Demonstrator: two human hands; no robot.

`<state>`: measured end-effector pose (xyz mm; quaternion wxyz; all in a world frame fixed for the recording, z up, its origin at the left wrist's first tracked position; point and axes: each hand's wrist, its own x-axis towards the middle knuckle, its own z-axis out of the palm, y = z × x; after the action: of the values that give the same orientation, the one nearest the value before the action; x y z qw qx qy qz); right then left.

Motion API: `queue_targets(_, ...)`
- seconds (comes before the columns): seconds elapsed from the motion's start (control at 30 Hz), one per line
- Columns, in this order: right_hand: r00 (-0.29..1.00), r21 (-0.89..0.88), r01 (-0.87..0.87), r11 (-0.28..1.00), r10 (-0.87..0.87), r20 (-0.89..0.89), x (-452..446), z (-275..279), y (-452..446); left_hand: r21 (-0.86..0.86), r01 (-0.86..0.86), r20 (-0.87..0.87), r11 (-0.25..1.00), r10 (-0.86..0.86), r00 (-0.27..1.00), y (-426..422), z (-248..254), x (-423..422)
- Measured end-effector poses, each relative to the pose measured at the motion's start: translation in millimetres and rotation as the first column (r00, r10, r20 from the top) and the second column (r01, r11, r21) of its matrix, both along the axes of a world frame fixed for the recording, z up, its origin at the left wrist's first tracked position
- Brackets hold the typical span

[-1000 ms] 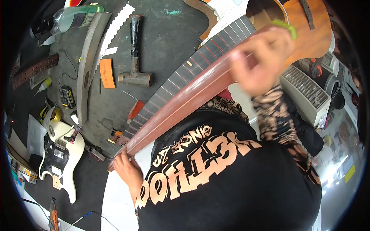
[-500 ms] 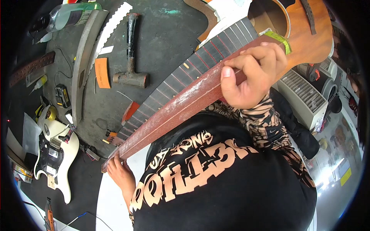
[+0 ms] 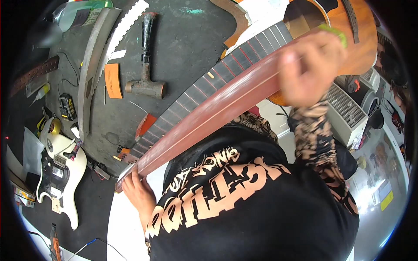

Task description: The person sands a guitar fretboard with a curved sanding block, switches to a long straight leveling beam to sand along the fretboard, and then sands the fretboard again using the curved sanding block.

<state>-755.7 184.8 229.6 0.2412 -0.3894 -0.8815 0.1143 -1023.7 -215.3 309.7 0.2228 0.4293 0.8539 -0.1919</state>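
A long reddish-brown sanding beam (image 3: 217, 108) lies diagonally along the fretboard (image 3: 196, 93) of an acoustic guitar (image 3: 363, 30). My left hand (image 3: 138, 191) grips the beam's lower-left end, fingers over its edge. Near the upper-right end my right hand (image 3: 311, 69), smeared by motion, is wrapped round the beam beside a yellow-green piece (image 3: 334, 34). Thin pale and red fret lines cross the dark fretboard. White paper (image 3: 265, 13) covers part of the guitar next to the fretboard's upper end.
On the dark bench are a hammer (image 3: 146, 65), an orange block (image 3: 113, 81), a curved metal bar (image 3: 92, 65), a notched white strip (image 3: 124, 32) and a bottle (image 3: 80, 15). A white electric guitar body (image 3: 72, 174) lies left. A grey slatted unit (image 3: 347, 108) stands right.
Over the last half second the beam and my right hand have shifted up and to the right along the fretboard. My left hand stays at the lower end.
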Motion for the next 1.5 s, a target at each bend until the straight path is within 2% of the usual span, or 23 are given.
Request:
queue_targets(0.03,1.0,0.064,0.007,0.998,-0.005,-0.028,12.7,-6.8,20.2,0.03,0.088,-0.02,0.996,-0.087,0.996,15.1,-0.9,5.8)
queue_targets(0.13,0.999,0.127,0.017,0.992,-0.01,-0.053,8.2,-12.6,16.9,0.016,0.012,0.005,1.0,-0.012,1.0,24.6,2.1,2.3)
queue_targets(0.2,0.998,0.011,0.018,1.0,-0.017,-0.055,-26.6,-1.9,-26.1,-0.001,-0.04,-0.033,0.999,0.04,0.999,-9.3,0.8,-17.8)
queue_targets(0.27,0.981,0.006,0.034,0.999,-0.033,-0.191,-47.6,-10.9,-56.2,-0.067,-0.069,-0.089,0.995,0.063,0.994,-32.8,0.3,-31.2)
queue_targets(0.3,0.98,0.008,0.04,0.999,-0.037,-0.196,-45.9,-7.9,-51.3,-0.064,-0.064,-0.094,0.996,0.058,0.994,-34.4,0.1,-32.9)
queue_targets(0.37,0.999,-0.01,-0.036,0.999,0.036,-0.029,-29.7,4.9,-28.1,-0.024,-0.016,-0.048,1.0,0.014,0.999,-21.6,-2.2,-23.9)
queue_targets(0.4,0.999,-0.007,-0.039,0.999,0.039,-0.023,-12.4,3.5,-7.5,-0.022,-0.018,-0.042,1.0,0.017,0.999,-7.6,-0.5,-15.7)
queue_targets(0.47,1.0,0.09,0.0,0.996,-0.001,0.009,15.9,-8.8,34.6,0.093,0.045,0.05,0.995,-0.05,0.997,27.5,2.0,1.2)
queue_targets(0.5,1.0,0.086,-0.01,0.996,0.009,0.009,12.4,-9.8,31.9,0.128,0.118,0.017,0.985,-0.121,0.992,32.9,0.3,5.7)
queue_targets(0.57,0.995,0.115,0.002,0.993,0.009,-0.099,-4.6,-13.5,23.3,0.095,0.049,-0.001,0.994,-0.049,0.999,12.8,1.5,-3.7)
queue_targets(0.6,0.998,0.107,-0.024,0.994,0.03,-0.056,-21.3,-10.3,-1.3,0.06,-0.013,-0.018,0.998,0.015,1.0,-0.1,0.8,-11.3)
queue_targets(0.67,0.995,0.014,0.012,1.0,-0.01,-0.095,-52.7,0.7,-47.1,-0.049,-0.08,-0.056,0.996,0.077,0.995,-21.4,4.5,-28.2)
queue_targets(0.73,0.997,0.014,-0.007,1.0,0.008,-0.078,-43.5,-0.2,-31.4,-0.013,-0.024,-0.054,1.0,0.023,0.998,-29.2,0.7,-29.5)
queue_targets(0.8,0.998,-0.004,-0.044,0.999,0.043,-0.037,-19.4,-0.7,-3.3,-0.009,-0.039,-0.014,0.999,0.039,0.999,-1.6,4.6,-14.0)
queue_targets(0.87,0.999,0.123,-0.027,0.992,0.029,-0.016,0.1,-9.3,36.2,0.082,-0.008,0.053,0.997,0.004,0.999,24.0,3.5,-4.4)
queue_targets(1.0,0.998,0.021,-0.016,1.0,0.017,-0.058,-37.4,-3.9,-14.1,0.051,-0.071,-0.008,0.996,0.072,0.997,-7.4,2.5,-25.9)
queue_targets(1.03,0.994,0.003,0.012,1.0,-0.011,-0.108,-50.4,-5.0,-34.9,-0.014,-0.113,-0.041,0.993,0.113,0.993,-21.3,3.3,-35.3)
queue_targets(1.07,0.986,-0.021,0.039,0.999,-0.042,-0.159,-58.1,-6.4,-48.6,-0.033,-0.104,-0.071,0.994,0.101,0.992,-26.1,3.9,-38.2)
queue_targets(1.13,0.997,-0.021,-0.011,1.0,0.01,-0.074,-44.4,-2.6,-29.9,-0.013,-0.042,-0.056,0.999,0.041,0.998,-28.8,0.7,-37.1)
queue_targets(1.23,0.997,0.07,-0.033,0.997,0.038,-0.063,-18.1,-11.5,18.6,0.035,0.044,-0.016,0.998,-0.043,0.999,25.2,4.4,-14.2)
queue_targets(1.33,0.993,0.129,0.024,0.991,-0.009,-0.116,-30.2,-10.7,9.2,0.073,0.078,-0.028,0.994,-0.076,0.997,15.8,2.7,-24.5)
queue_targets(1.4,0.989,-0.008,0.051,0.999,-0.051,-0.139,-64.3,1.6,-40.9,0.004,-0.056,-0.111,0.998,0.056,0.992,-21.1,-0.1,-45.0)
queue_targets(1.5,0.99,-0.044,0.001,0.999,-0.007,-0.14,-57.5,3.5,-31.4,0.009,-0.023,-0.084,1.0,0.024,0.996,-14.0,2.9,-46.6)
